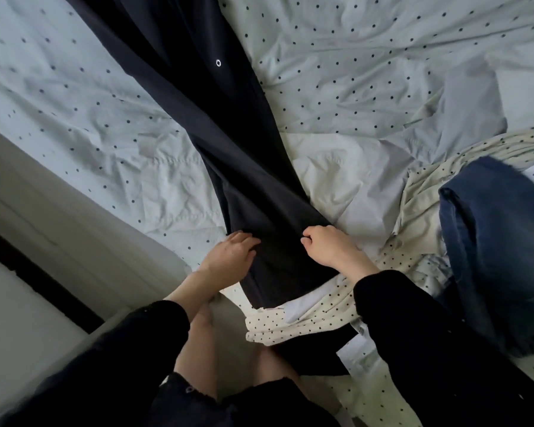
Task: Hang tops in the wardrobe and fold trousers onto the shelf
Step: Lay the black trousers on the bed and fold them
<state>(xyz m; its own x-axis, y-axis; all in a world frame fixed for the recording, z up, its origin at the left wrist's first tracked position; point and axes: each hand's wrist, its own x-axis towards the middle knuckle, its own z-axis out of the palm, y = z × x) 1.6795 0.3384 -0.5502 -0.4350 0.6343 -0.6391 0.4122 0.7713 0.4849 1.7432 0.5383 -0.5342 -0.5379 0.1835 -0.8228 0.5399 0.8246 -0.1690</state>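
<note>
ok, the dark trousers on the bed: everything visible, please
The dark trousers are navy-black, of smooth thin fabric, and lie stretched lengthwise across the dotted bed sheet. A small metal eyelet shows near the far end. The left hand and right hand each take a grip on an edge near the near end, which overlaps a cream dotted garment.

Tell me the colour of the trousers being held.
Dark navy, almost black trousers, plain; head view shows them.
</note>
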